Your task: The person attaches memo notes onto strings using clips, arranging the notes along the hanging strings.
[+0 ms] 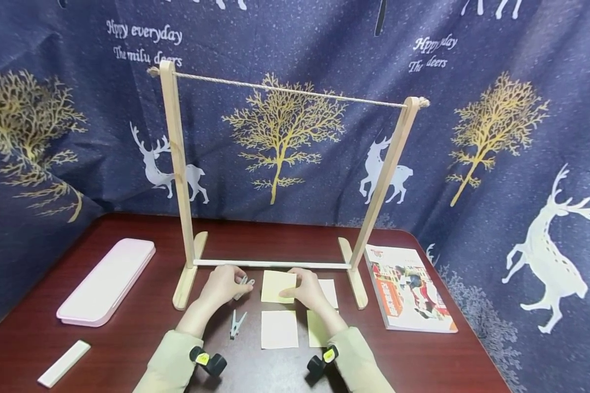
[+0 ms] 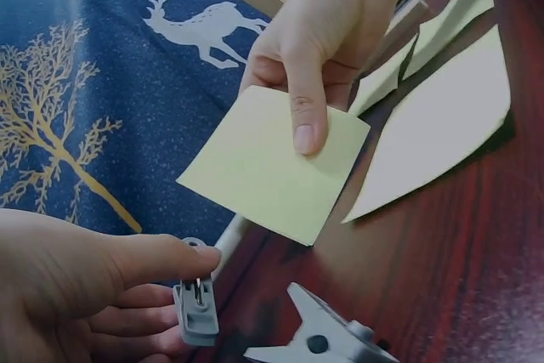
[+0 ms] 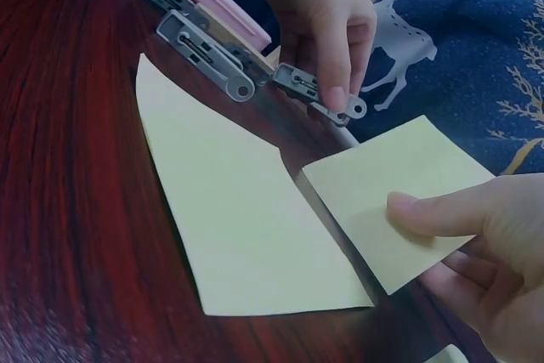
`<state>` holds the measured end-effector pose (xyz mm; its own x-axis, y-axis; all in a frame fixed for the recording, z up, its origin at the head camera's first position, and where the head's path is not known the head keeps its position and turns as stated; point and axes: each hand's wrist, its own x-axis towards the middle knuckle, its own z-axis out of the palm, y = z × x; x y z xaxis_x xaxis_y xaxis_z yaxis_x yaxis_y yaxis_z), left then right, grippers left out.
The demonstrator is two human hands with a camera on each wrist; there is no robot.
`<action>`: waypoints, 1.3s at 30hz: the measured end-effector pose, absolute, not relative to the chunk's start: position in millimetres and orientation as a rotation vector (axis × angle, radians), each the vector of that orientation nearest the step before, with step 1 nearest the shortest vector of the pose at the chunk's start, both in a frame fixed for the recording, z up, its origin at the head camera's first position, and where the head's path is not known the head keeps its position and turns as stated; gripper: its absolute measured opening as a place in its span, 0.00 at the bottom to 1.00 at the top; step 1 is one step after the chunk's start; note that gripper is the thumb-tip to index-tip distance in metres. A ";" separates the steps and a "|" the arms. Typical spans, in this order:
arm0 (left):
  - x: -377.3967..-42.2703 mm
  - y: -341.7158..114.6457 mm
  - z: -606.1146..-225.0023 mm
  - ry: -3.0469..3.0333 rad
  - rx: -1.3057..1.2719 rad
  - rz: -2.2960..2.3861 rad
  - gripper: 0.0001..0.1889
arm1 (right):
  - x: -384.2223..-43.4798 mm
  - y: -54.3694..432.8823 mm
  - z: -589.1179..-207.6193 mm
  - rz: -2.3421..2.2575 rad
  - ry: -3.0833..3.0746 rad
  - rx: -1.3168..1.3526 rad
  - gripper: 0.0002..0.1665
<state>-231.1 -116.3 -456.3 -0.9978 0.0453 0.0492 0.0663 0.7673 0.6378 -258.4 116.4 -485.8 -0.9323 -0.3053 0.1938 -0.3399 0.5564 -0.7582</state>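
My left hand point(image 1: 222, 286) pinches a grey clothespin point(image 2: 196, 308) between thumb and fingers, just in front of the rack's crossbar. Another clothespin point(image 1: 236, 326) lies on the table nearer to me. With its thumb on top and fingers beneath, my right hand point(image 1: 308, 288) holds a yellow square of paper point(image 1: 274, 287), lifted off the table in both wrist views. Around that hand lie a pale square point(image 1: 279, 329), a yellow square point(image 1: 316, 331) partly hidden by the right wrist, and a further pale square point(image 1: 329, 291) behind the hand.
A wooden rack point(image 1: 181, 158) stands behind the hands, with a rope point(image 1: 290, 90) strung between its post tops and a white crossbar point(image 1: 275, 265) low down. On the left are a pink case point(image 1: 107, 281) and a white bar point(image 1: 65, 363). A book point(image 1: 409, 288) lies right.
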 end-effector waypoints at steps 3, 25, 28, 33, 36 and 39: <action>-231.3 -117.4 -452.7 -2.914 -0.083 -1.088 0.17 | -258.9 117.0 -483.4 1.446 -2.737 0.584 0.20; -252.3 -138.5 -419.5 -2.681 -0.385 -1.117 0.14 | -277.3 106.5 -450.3 1.661 -2.698 0.637 0.17; -254.1 -141.8 -411.4 -2.645 -0.456 -1.195 0.14 | -280.7 102.7 -445.4 1.624 -2.703 0.649 0.18; -252.8 -146.0 -395.8 -2.618 -0.518 -1.269 0.13 | -284.6 97.3 -434.4 1.626 -2.693 0.658 0.19; -251.0 -148.8 -386.6 -2.609 -0.519 -1.227 0.13 | -287.1 94.4 -427.0 1.652 -2.675 0.680 0.19; -247.9 -152.9 -378.9 -2.591 -0.528 -1.184 0.13 | -290.1 90.9 -419.8 1.661 -2.653 0.708 0.18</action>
